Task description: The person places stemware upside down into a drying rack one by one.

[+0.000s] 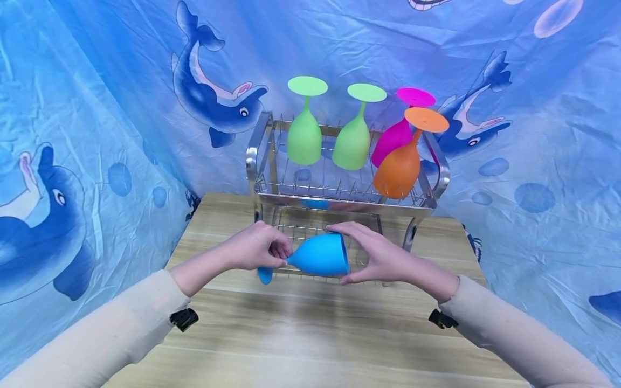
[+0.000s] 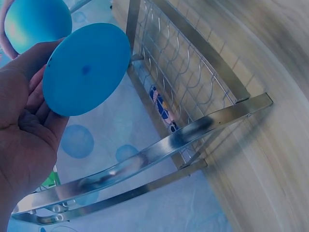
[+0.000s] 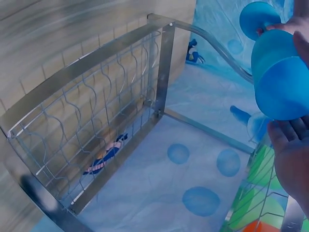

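A blue plastic goblet (image 1: 320, 255) lies sideways in the air before the rack, its mouth toward the right. My left hand (image 1: 259, 247) pinches its stem between thumb and fingers. In the left wrist view the goblet's round foot (image 2: 87, 70) faces the camera and hides the stem. My right hand (image 1: 375, 253) spans the mouth end, fingertips at the far side of the rim and thumb at the near side. The right wrist view looks into the bowl (image 3: 285, 89), with right-hand fingers at its rim.
Behind the hands stands a two-tier metal dish rack (image 1: 339, 201). On its upper tier, upside down, are two green goblets (image 1: 304, 139) (image 1: 351, 144), a magenta goblet (image 1: 388, 141) and an orange goblet (image 1: 399, 170). The wooden tabletop (image 1: 301, 334) meets a dolphin-print curtain (image 1: 121, 97).
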Action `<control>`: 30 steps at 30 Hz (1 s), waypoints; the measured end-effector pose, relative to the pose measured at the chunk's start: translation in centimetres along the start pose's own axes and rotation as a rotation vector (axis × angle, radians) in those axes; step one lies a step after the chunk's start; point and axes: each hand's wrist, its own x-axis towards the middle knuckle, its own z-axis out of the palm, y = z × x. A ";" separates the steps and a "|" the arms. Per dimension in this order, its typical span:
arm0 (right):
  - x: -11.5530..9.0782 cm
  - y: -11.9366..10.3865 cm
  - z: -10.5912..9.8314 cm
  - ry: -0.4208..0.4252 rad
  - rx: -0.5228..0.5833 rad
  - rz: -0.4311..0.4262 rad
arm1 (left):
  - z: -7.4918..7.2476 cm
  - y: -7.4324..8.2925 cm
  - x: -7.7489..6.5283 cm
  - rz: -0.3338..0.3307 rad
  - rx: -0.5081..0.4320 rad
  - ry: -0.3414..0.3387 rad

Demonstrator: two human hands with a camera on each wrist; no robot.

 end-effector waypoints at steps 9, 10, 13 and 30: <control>-0.2 0.8 0.9 0.075 -0.001 -0.033 | 0.0 0.0 -0.1 -0.029 -0.012 0.016; -0.3 1.0 1.0 0.080 0.004 -0.026 | 0.0 -0.1 -0.2 -0.034 -0.014 0.029; -0.6 1.4 1.4 0.105 0.027 0.000 | -0.2 -0.2 -0.8 -0.043 -0.027 0.089; -2.4 2.6 4.0 0.303 0.368 0.057 | 1.5 -3.8 -7.8 -0.020 -0.476 0.476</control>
